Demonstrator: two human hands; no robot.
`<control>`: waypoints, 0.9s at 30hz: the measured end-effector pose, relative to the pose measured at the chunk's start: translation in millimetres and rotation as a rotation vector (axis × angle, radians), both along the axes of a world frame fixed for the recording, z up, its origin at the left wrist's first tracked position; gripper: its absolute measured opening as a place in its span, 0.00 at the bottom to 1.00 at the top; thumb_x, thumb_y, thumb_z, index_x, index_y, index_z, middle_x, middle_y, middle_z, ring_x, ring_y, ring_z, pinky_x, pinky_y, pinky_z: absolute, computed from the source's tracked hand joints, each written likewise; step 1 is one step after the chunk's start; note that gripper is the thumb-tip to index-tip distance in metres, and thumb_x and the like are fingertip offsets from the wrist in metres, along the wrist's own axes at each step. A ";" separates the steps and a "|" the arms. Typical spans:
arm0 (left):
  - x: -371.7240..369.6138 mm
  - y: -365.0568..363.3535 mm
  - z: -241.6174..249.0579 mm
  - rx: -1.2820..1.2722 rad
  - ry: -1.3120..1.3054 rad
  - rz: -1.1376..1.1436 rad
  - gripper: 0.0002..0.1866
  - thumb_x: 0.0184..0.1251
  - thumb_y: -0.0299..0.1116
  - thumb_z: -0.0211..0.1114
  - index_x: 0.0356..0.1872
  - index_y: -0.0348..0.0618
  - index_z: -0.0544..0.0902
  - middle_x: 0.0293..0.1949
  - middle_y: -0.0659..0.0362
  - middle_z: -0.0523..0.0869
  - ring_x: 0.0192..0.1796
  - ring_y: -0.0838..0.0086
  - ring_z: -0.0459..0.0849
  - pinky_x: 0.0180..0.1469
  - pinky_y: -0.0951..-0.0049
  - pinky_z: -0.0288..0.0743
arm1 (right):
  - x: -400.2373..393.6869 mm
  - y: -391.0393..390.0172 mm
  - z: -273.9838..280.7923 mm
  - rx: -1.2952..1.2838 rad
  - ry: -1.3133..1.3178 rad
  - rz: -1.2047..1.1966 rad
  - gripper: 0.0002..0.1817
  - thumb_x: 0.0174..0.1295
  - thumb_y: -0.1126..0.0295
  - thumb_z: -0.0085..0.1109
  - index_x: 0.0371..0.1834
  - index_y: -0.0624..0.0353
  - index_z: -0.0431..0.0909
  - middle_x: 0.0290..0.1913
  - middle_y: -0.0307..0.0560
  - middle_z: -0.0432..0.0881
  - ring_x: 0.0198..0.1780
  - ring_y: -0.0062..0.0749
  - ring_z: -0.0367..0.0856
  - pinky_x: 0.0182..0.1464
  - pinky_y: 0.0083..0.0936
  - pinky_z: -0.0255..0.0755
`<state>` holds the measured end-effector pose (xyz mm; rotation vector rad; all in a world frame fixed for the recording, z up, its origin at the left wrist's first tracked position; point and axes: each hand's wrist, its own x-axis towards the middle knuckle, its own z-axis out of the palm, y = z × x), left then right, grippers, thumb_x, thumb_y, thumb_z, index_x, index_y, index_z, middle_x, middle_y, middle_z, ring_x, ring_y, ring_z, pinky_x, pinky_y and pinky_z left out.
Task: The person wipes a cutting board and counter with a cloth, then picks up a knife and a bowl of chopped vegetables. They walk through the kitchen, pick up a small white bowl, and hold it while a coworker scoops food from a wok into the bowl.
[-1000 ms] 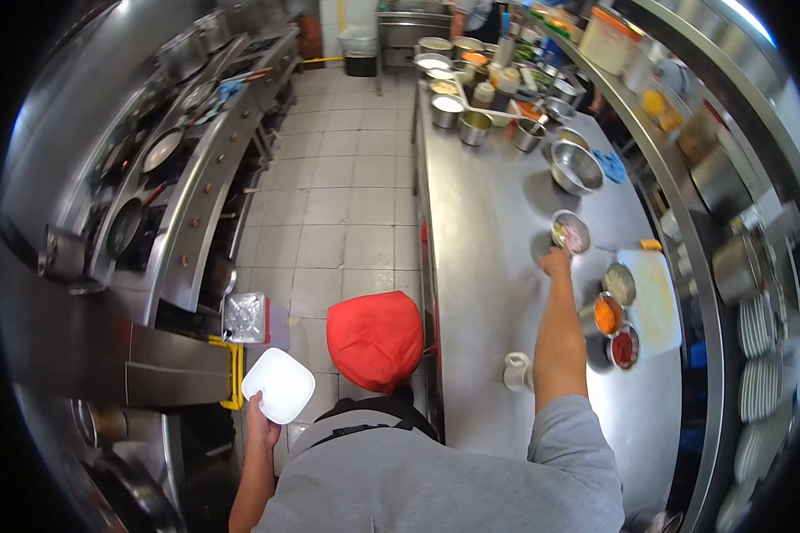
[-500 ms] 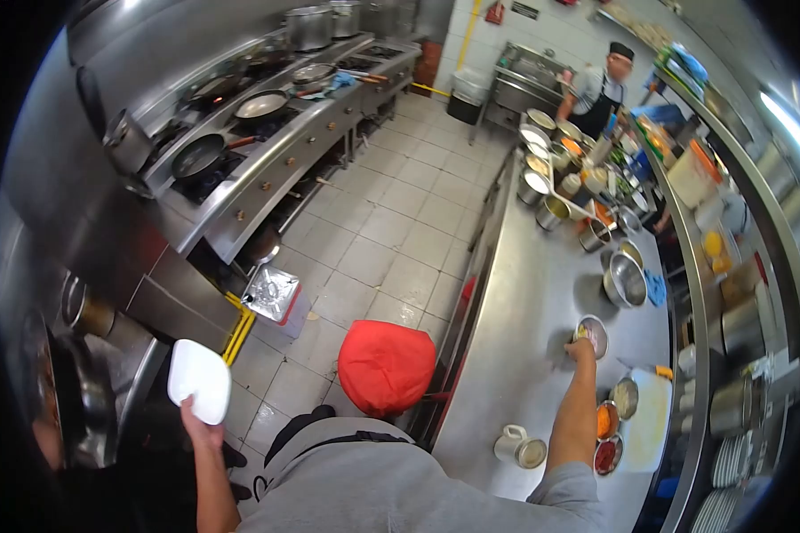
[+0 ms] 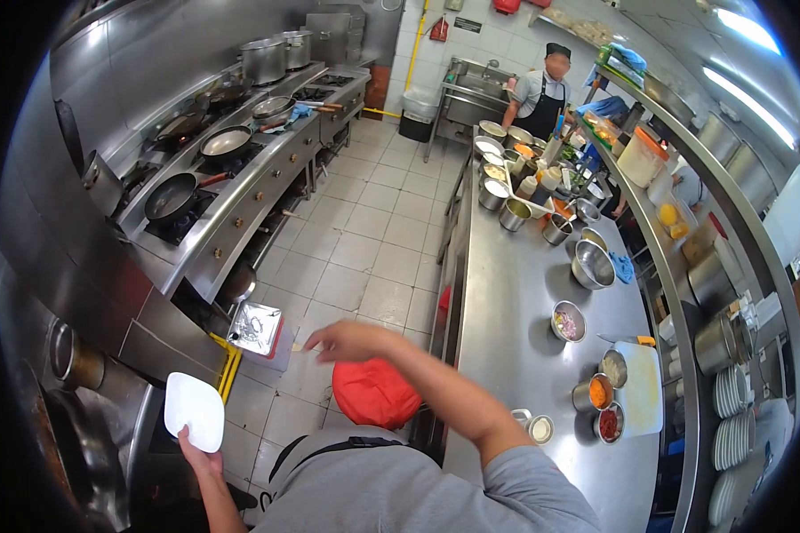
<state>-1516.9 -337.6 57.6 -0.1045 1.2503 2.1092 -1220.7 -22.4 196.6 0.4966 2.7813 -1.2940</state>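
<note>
My left hand (image 3: 201, 455) grips the near edge of a white plate (image 3: 195, 411), low on the left beside the metal counter. My right hand (image 3: 345, 341) is in the air over the floor and the red round cover (image 3: 375, 393), its fingers apart and slightly blurred, holding nothing. On the steel table (image 3: 507, 306) to the right sits a metal bowl (image 3: 568, 321) with chopped pink and pale food. Nearer are small bowls of orange food (image 3: 600, 391), red food (image 3: 609, 425) and pale food (image 3: 612, 366), and a light mug (image 3: 539, 428).
A stove (image 3: 227, 209) with pans lines the left. A square metal-topped container (image 3: 256, 329) stands on the floor. A knife (image 3: 631, 338) lies by a cutting board (image 3: 636, 391). Beyond the table stands a person (image 3: 542, 98) in a dark apron. Shelving (image 3: 684, 266) runs along the right.
My right hand has left the bowl of chopped food and swung left over the floor, its fingers now spread. My left hand still holds the plate. The view has turned to the right.
</note>
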 end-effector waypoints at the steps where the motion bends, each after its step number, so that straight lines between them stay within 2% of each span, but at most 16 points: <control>1: -2.8 1.7 -3.5 0.032 -0.020 -0.053 0.33 0.58 0.45 0.54 0.64 0.41 0.61 0.57 0.54 0.74 0.58 0.62 0.74 0.60 0.64 0.67 | -16.9 -17.5 -13.9 -0.105 0.061 0.036 0.19 0.60 0.61 0.57 0.54 0.52 0.74 0.37 0.50 0.81 0.39 0.39 0.79 0.44 0.31 0.72; 3: -15.0 4.5 -16.6 0.066 -0.043 -0.114 0.33 0.58 0.45 0.53 0.64 0.41 0.61 0.58 0.54 0.73 0.59 0.61 0.73 0.60 0.64 0.67 | -43.8 -54.2 -27.0 -0.243 0.065 0.095 0.20 0.61 0.61 0.57 0.55 0.55 0.72 0.32 0.43 0.78 0.33 0.28 0.75 0.38 0.25 0.71; 5: -24.8 9.9 -20.6 0.054 -0.072 -0.143 0.33 0.58 0.44 0.52 0.64 0.41 0.61 0.58 0.54 0.73 0.59 0.60 0.73 0.60 0.63 0.67 | -61.2 -85.4 -51.9 -0.541 0.037 0.083 0.21 0.62 0.61 0.55 0.57 0.57 0.71 0.31 0.40 0.76 0.33 0.22 0.73 0.36 0.21 0.70; 8: -35.5 14.4 -20.6 0.029 -0.107 -0.186 0.32 0.58 0.43 0.51 0.64 0.41 0.61 0.58 0.53 0.73 0.59 0.60 0.73 0.60 0.62 0.67 | -59.3 -117.0 -88.7 -0.692 0.021 0.009 0.22 0.62 0.59 0.55 0.58 0.55 0.70 0.33 0.40 0.77 0.32 0.20 0.74 0.33 0.22 0.71; 10: -50.3 20.9 -30.2 0.039 -0.148 -0.322 0.31 0.59 0.43 0.50 0.64 0.40 0.62 0.58 0.52 0.73 0.59 0.59 0.73 0.60 0.61 0.67 | -43.5 -124.9 -99.6 -0.726 0.007 -0.170 0.22 0.63 0.60 0.54 0.59 0.56 0.69 0.34 0.37 0.75 0.32 0.20 0.73 0.33 0.19 0.70; 12: -52.2 32.5 -30.5 0.035 -0.162 -0.379 0.31 0.58 0.43 0.50 0.63 0.41 0.63 0.57 0.52 0.74 0.58 0.59 0.74 0.60 0.60 0.68 | -25.0 -132.7 -121.5 -0.894 0.097 -0.407 0.21 0.65 0.61 0.52 0.59 0.55 0.69 0.35 0.35 0.74 0.32 0.19 0.72 0.35 0.18 0.70; 14: -52.4 40.4 -34.4 -0.018 -0.192 -0.443 0.30 0.58 0.43 0.50 0.62 0.40 0.64 0.56 0.52 0.74 0.58 0.59 0.74 0.60 0.60 0.68 | -4.7 -144.4 -140.4 -0.913 0.157 -0.624 0.21 0.66 0.61 0.52 0.59 0.58 0.69 0.39 0.38 0.75 0.35 0.18 0.73 0.38 0.16 0.71; 15: -50.7 42.9 -40.4 -0.030 -0.199 -0.451 0.30 0.58 0.43 0.50 0.62 0.40 0.64 0.56 0.52 0.74 0.58 0.59 0.74 0.60 0.60 0.68 | 3.7 -153.9 -147.0 -0.923 0.154 -0.636 0.21 0.66 0.61 0.52 0.59 0.58 0.69 0.39 0.38 0.75 0.35 0.18 0.73 0.38 0.16 0.71; 17: -45.7 50.1 -51.2 -0.001 -0.222 -0.567 0.30 0.57 0.43 0.51 0.61 0.39 0.65 0.55 0.52 0.74 0.57 0.59 0.75 0.59 0.60 0.69 | 16.1 -172.3 -157.0 -0.987 0.229 -0.941 0.20 0.65 0.62 0.53 0.57 0.58 0.70 0.36 0.36 0.75 0.34 0.17 0.73 0.37 0.15 0.71; 20: -29.9 56.2 -51.5 -0.024 -0.253 -0.719 0.30 0.57 0.43 0.51 0.60 0.38 0.65 0.55 0.51 0.75 0.57 0.59 0.75 0.58 0.60 0.70 | 25.4 -205.0 -170.0 -1.057 0.271 -1.082 0.18 0.65 0.63 0.53 0.55 0.58 0.71 0.33 0.34 0.75 0.32 0.16 0.73 0.36 0.15 0.70; 27: -12.7 67.9 -73.5 -0.106 -0.304 -0.955 0.29 0.59 0.40 0.49 0.61 0.35 0.63 0.54 0.47 0.74 0.56 0.57 0.75 0.59 0.59 0.68 | 18.0 -239.8 -157.7 -1.055 0.319 -1.168 0.15 0.66 0.65 0.52 0.53 0.58 0.72 0.32 0.34 0.75 0.30 0.16 0.73 0.34 0.14 0.70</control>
